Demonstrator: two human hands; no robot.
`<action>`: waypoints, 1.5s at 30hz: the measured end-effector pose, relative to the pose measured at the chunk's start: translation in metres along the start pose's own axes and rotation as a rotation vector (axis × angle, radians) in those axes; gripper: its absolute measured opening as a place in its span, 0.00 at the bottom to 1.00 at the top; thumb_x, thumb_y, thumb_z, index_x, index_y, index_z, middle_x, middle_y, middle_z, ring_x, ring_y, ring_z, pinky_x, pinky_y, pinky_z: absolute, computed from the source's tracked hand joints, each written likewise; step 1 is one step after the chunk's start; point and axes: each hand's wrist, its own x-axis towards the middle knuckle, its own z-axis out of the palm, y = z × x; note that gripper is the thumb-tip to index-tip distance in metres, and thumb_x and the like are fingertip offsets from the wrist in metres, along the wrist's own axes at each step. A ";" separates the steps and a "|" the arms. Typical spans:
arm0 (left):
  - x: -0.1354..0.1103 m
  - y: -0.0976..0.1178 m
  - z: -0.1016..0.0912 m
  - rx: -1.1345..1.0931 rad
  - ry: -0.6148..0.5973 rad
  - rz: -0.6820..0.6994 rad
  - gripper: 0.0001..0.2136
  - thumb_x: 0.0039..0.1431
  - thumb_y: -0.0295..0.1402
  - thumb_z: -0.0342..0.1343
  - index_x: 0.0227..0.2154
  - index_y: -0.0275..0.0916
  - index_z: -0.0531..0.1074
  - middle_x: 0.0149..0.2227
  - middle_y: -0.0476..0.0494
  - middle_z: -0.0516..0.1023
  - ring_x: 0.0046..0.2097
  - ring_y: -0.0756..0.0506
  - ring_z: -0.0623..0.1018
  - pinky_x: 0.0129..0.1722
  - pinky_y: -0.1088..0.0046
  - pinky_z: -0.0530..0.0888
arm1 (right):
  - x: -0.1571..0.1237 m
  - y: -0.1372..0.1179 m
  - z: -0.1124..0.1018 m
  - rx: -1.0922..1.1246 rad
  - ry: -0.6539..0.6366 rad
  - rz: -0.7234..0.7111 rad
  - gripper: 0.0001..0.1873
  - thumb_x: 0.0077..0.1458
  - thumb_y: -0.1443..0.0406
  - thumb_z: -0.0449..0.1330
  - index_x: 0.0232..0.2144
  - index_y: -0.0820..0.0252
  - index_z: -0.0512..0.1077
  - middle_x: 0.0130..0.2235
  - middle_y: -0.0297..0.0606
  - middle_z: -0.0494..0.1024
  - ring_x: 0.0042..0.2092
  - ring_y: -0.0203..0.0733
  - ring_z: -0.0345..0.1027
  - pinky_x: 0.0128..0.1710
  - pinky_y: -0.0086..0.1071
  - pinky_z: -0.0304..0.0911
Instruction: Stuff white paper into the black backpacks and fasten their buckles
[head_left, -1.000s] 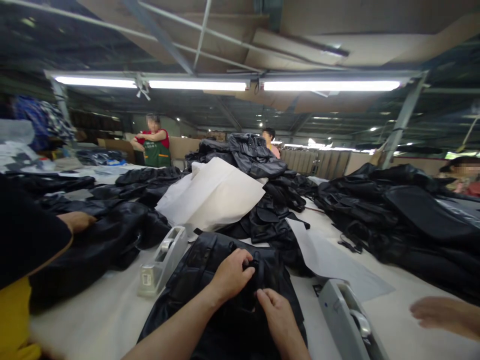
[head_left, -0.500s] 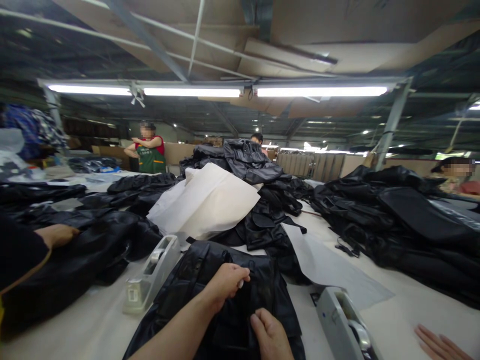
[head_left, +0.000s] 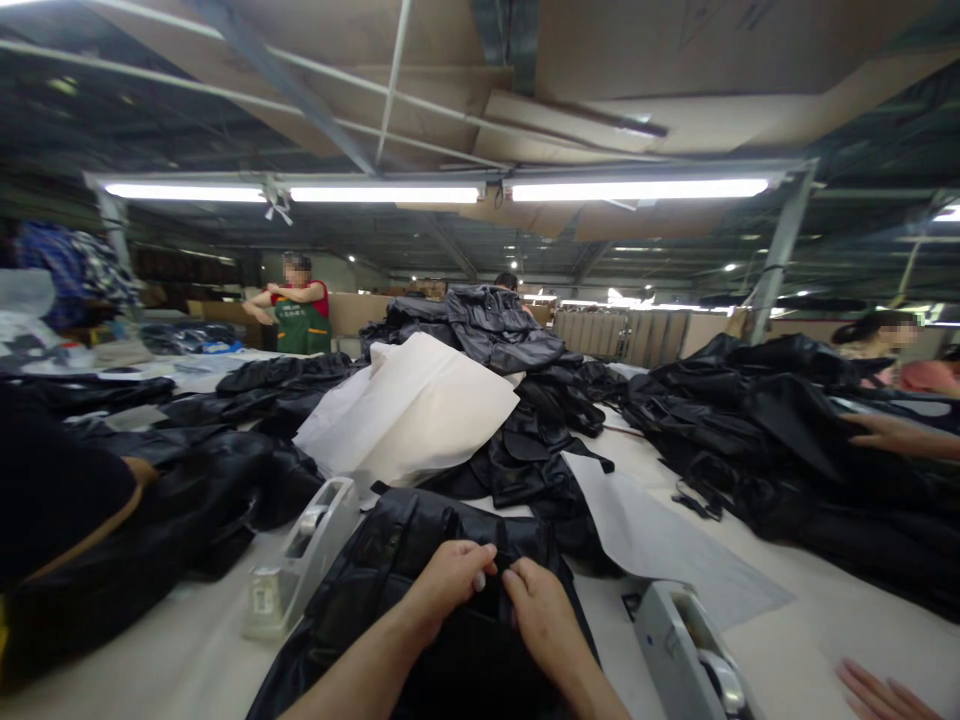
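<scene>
A black leather-look bag (head_left: 375, 580) lies on the table in front of me, its seamed front panel facing up. Both my hands are over its upper middle, close together with a narrow gap between them. My left hand (head_left: 450, 580) is closed in a pinch on the bag's black material, and a small whitish spot shows by its fingertips. Thumb and fingers of my right hand (head_left: 541, 605) are pinched on the bag just to the right. Exactly which part of the bag they grip is hidden by the fingers and the dark material.
Tape dispensers stand left (head_left: 304, 560) and right (head_left: 694, 650) of the bag. Beyond are white paper sheets (head_left: 420, 400) and piles of black bags (head_left: 495, 330). Co-workers' hands show at right (head_left: 892, 435) and lower right (head_left: 877, 690); a dark sleeve (head_left: 60, 490) reaches in at left.
My right hand has moved up the bag, close to my left hand, which has barely shifted. At right, a co-worker's hand has come onto the black pile.
</scene>
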 end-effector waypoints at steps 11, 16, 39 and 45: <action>-0.017 -0.023 0.005 0.257 -0.072 0.170 0.07 0.43 0.33 0.54 0.18 0.37 0.63 0.18 0.56 0.61 0.24 0.52 0.62 0.23 0.77 0.56 | 0.017 -0.004 -0.007 0.138 0.203 0.046 0.16 0.55 0.54 0.49 0.36 0.58 0.69 0.33 0.35 0.73 0.29 0.36 0.67 0.32 0.29 0.61; -0.008 -0.026 0.002 0.235 -0.060 0.128 0.09 0.44 0.34 0.53 0.16 0.37 0.62 0.17 0.56 0.58 0.22 0.53 0.59 0.22 0.77 0.55 | 0.029 -0.030 -0.012 0.015 0.134 -0.109 0.07 0.50 0.63 0.56 0.28 0.58 0.72 0.32 0.35 0.71 0.32 0.38 0.66 0.37 0.30 0.61; -0.007 -0.015 -0.001 -0.178 -0.099 -0.013 0.21 0.50 0.48 0.50 0.22 0.32 0.75 0.24 0.45 0.75 0.29 0.47 0.70 0.34 0.71 0.65 | -0.052 0.063 0.046 -0.218 0.328 -0.788 0.14 0.53 0.71 0.54 0.43 0.59 0.69 0.43 0.44 0.73 0.45 0.43 0.68 0.42 0.31 0.69; 0.000 -0.010 0.002 0.001 -0.029 -0.061 0.13 0.42 0.41 0.57 0.16 0.34 0.72 0.15 0.53 0.64 0.21 0.52 0.61 0.24 0.75 0.58 | -0.055 0.062 0.049 -0.163 0.363 -0.752 0.14 0.54 0.70 0.54 0.43 0.57 0.69 0.43 0.43 0.73 0.45 0.42 0.69 0.42 0.31 0.68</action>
